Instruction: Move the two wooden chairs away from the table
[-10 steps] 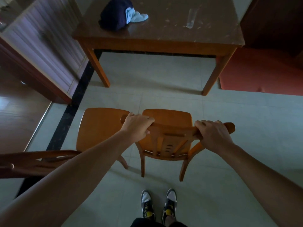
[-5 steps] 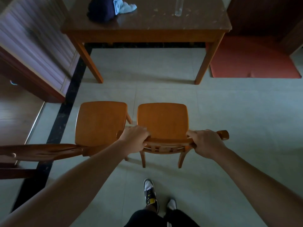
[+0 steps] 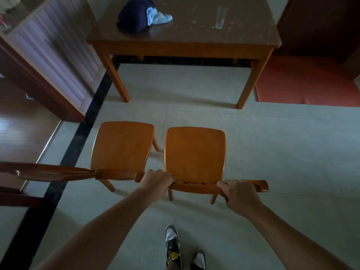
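Hands first: left hand (image 3: 156, 179) and right hand (image 3: 236, 192) both closed around the top rail of the right chair (image 3: 194, 152) — the left chair (image 3: 122, 146) stands just beside it, ungripped. Both sit well clear of the table (image 3: 185, 49) beyond — nearly done, I'd say

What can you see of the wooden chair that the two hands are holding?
The right chair is orange-brown varnished wood, with a smooth, rounded-square seat facing the table. It stands on the pale tiled floor, clear of the table and close beside the left chair, with a narrow gap between the seats. The left hand and right hand grip its top rail. Parts of its legs show below.
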{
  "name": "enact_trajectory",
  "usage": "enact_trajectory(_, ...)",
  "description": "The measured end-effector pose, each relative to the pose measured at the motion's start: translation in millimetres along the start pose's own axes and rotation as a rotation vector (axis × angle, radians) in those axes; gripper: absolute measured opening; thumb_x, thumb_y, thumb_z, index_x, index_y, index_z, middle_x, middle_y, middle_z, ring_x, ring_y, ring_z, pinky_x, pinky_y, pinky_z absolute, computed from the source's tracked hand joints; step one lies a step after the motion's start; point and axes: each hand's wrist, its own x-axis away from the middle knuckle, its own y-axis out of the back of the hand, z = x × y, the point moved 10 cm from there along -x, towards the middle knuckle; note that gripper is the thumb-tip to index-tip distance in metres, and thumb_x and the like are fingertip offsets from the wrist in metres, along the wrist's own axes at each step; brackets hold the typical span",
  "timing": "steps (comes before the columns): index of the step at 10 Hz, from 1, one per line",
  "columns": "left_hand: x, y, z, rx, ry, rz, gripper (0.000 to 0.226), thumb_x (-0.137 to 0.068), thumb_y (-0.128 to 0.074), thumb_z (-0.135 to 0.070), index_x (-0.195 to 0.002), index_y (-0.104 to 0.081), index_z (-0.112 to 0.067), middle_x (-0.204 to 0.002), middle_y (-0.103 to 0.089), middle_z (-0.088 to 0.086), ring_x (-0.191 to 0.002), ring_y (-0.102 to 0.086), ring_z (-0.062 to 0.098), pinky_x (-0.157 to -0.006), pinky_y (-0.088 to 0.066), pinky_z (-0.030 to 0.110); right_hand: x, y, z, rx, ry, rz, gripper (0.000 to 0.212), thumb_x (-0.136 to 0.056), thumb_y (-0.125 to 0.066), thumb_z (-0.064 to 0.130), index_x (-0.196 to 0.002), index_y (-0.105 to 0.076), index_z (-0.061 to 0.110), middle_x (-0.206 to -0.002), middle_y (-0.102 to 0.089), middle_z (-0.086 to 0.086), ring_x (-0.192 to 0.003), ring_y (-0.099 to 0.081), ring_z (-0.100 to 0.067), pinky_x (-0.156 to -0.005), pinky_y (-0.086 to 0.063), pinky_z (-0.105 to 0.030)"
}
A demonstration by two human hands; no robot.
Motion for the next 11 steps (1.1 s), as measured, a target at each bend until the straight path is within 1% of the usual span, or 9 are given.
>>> enact_trajectory(1, -5.9, 3.5, 6.9, 0.012, 0.005, -0.001, 0.019, -0.101, -0.06, -0.024, -0.119, -0.065, -0.028, -0.098, -0.068, -0.007, -0.086, -0.065, 0.011, -0.082, -0.052, 0.031, -7.8, 5.9, -0.4, -0.006, 0.006, -0.018, 0.017, -0.093, -0.055, 0.024, -0.109, -0.058, 0.025, -0.086, -0.072, 0.002, -0.074, -0.069, -0.024, -0.071, -0.056, -0.038)
enact_trajectory(3, -20.9, 3.0, 11.2, 0.014, 0.018, 0.011, 0.017, -0.1, -0.062, -0.021, -0.115, -0.067, -0.028, -0.096, -0.067, -0.007, -0.086, -0.065, 0.011, -0.08, -0.054, 0.031, -20.1, 7.7, -12.0, 0.001, -0.009, -0.01, 0.016, -0.094, -0.053, 0.022, -0.109, -0.059, 0.025, -0.086, -0.072, 0.005, -0.073, -0.068, -0.019, -0.073, -0.055, -0.035)
enact_trajectory(4, -22.6, -2.4, 9.5, 0.016, 0.02, 0.033, 0.018, -0.101, -0.061, -0.022, -0.117, -0.065, -0.027, -0.098, -0.068, -0.006, -0.087, -0.065, 0.012, -0.079, -0.052, 0.03, -20.2, 1.6, -15.3, -0.009, -0.021, 0.001, 0.023, -0.09, -0.059, 0.02, -0.112, -0.062, 0.026, -0.092, -0.074, 0.005, -0.079, -0.07, -0.019, -0.076, -0.056, -0.037)
enact_trajectory(5, -19.5, -7.8, 8.6, 0.019, 0.021, 0.045, 0.022, -0.102, -0.059, -0.025, -0.124, -0.063, -0.028, -0.105, -0.071, -0.005, -0.091, -0.067, 0.014, -0.083, -0.054, 0.033, -18.9, -3.3, -13.7, -0.025, -0.038, -0.01, 0.032, -0.082, -0.064, 0.014, -0.112, -0.066, 0.024, -0.09, -0.076, 0.002, -0.078, -0.072, -0.025, -0.072, -0.057, -0.039)
enact_trajectory(6, -18.6, -11.0, 9.5, -0.002, 0.018, 0.052, 0.029, -0.101, -0.058, -0.024, -0.13, -0.06, -0.032, -0.113, -0.071, -0.004, -0.097, -0.068, 0.017, -0.084, -0.053, 0.037, -21.0, -7.8, -11.2, -0.023, -0.043, 0.003, 0.041, -0.08, -0.061, 0.011, -0.119, -0.063, 0.026, -0.096, -0.075, 0.001, -0.082, -0.071, -0.027, -0.073, -0.057, -0.041)
enact_trajectory(8, -21.7, -12.1, 11.1, -0.006, 0.024, 0.054, 0.028, -0.099, -0.06, -0.022, -0.126, -0.061, -0.03, -0.11, -0.069, -0.005, -0.094, -0.067, 0.016, -0.083, -0.05, 0.035, -25.6, -10.9, -13.6, -0.054, -0.044, 0.036, 0.03, -0.089, -0.06, 0.023, -0.117, -0.055, 0.03, -0.102, -0.072, 0.005, -0.086, -0.068, -0.021, -0.077, -0.056, -0.038)
enact_trajectory(9, -21.3, -11.3, 12.2, 0.028, 0.021, 0.064, 0.039, -0.097, -0.065, -0.032, -0.135, -0.054, -0.028, -0.118, -0.069, -0.004, -0.101, -0.066, 0.016, -0.09, -0.049, 0.036, -26.2, -7.0, -14.9, -0.082, -0.055, 0.012, 0.047, -0.088, -0.055, 0.062, -0.124, -0.052, 0.031, -0.108, -0.073, 0.005, -0.092, -0.069, -0.021, -0.084, -0.054, -0.039)
enact_trajectory(10, -14.6, -7.5, 13.0, 0.107, -0.017, 0.099, 0.087, -0.084, -0.067, -0.066, -0.153, -0.031, -0.026, -0.137, -0.061, 0.0, -0.119, -0.061, 0.021, -0.101, -0.046, 0.042, -20.1, -3.8, -14.9, -0.156, -0.078, -0.015, 0.091, -0.077, -0.029, 0.093, -0.138, -0.047, 0.028, -0.122, -0.07, 0.0, -0.109, -0.067, -0.026, -0.094, -0.05, -0.044)
enact_trajectory(11, -7.9, 13.1, 12.3, 0.274, -0.022, 0.009, 0.108, -0.074, -0.031, -0.095, -0.159, -0.014, -0.031, -0.154, -0.048, 0.0, -0.137, -0.049, 0.022, -0.111, -0.038, 0.043, -17.0, 0.0, -15.1, -0.205, -0.084, -0.101, 0.095, -0.084, -0.017, 0.09, -0.147, -0.044, 0.024, -0.144, -0.059, -0.007, -0.136, -0.051, -0.03, -0.11, -0.039, -0.049)
